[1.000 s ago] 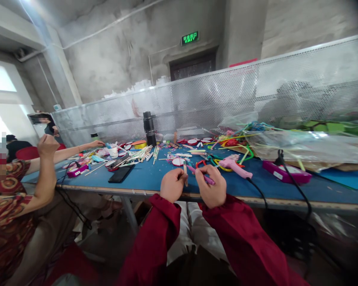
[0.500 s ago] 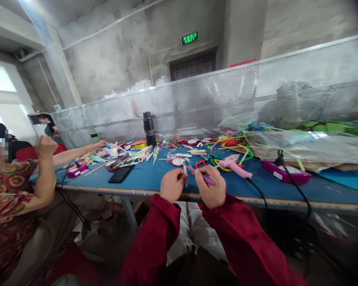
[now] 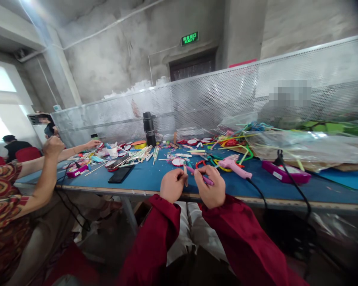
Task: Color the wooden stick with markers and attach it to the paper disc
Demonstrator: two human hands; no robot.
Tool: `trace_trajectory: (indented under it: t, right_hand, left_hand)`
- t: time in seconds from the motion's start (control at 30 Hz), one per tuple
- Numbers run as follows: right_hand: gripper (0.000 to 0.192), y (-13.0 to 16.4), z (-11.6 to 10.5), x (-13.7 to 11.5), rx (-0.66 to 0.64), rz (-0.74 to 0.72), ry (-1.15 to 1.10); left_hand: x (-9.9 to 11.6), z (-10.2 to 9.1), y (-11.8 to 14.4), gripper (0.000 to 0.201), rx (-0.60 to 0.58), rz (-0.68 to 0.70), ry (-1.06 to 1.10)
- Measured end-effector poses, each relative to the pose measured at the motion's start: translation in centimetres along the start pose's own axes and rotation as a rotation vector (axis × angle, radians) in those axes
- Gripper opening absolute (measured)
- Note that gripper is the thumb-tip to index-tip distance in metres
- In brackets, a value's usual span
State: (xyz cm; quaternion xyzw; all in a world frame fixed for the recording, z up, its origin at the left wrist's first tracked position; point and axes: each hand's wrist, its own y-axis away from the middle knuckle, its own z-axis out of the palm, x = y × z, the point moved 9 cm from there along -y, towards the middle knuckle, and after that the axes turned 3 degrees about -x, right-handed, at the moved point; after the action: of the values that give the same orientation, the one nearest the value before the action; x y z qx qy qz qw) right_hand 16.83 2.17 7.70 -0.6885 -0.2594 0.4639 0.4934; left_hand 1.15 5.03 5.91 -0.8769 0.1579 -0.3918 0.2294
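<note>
Cluttered blue table [image 3: 149, 176] under concrete walls, left hand [image 3: 172, 185] gripping stick [image 3: 185, 173], right hand [image 3: 210, 188] clutching purple pen [image 3: 204, 178].

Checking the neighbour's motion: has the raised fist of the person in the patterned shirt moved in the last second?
Yes. The raised fist has shifted slightly right and down, nearer the blue table's left edge.
</note>
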Motion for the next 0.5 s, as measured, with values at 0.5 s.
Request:
trace_trajectory:
  t: [0.5]
  right_hand:
    - [0.019,-0.04,0.07,-0.15,-0.003,-0.010,0.028]
  left_hand:
    - [0.16,0.04,0.14,0.030,-0.004,0.011,0.007]
